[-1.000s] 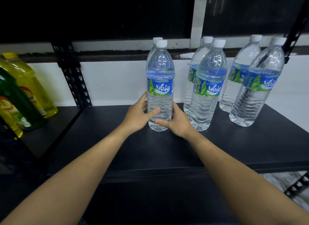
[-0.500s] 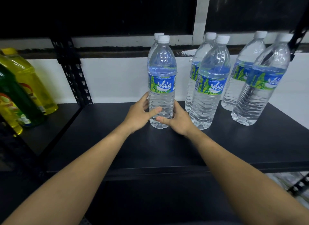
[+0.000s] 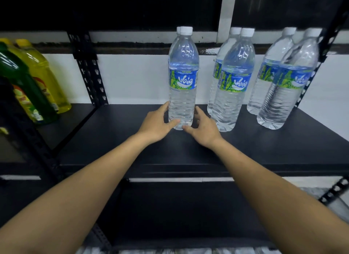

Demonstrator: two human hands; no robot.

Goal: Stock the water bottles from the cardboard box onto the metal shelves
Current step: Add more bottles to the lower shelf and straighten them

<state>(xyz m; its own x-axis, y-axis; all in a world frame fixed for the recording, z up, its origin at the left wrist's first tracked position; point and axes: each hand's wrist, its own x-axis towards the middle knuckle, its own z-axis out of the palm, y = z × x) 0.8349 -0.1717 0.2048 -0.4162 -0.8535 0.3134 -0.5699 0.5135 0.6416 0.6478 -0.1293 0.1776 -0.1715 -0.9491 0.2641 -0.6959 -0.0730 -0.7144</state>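
Note:
A clear water bottle (image 3: 182,79) with a blue and green label and a white cap stands upright on the black metal shelf (image 3: 132,140). My left hand (image 3: 154,124) cups its base from the left, with the thumb across the front. From the right, my right hand (image 3: 204,130) curls round the same base, thumb low at the front. Directly behind stands a second bottle (image 3: 178,29), almost hidden. Two more pairs of the same bottles (image 3: 234,83) (image 3: 289,87) stand to the right. The cardboard box is out of view.
Yellow bottles (image 3: 43,74) and a green bottle (image 3: 24,87) fill the neighbouring shelf bay at the left, beyond a perforated black upright (image 3: 88,68). Another upright (image 3: 321,51) stands at the right end. A white wall backs the shelf.
Both hands have slid the held bottle farther back on the shelf, so it now lines up right in front of the one behind. The other bottles have stayed put.

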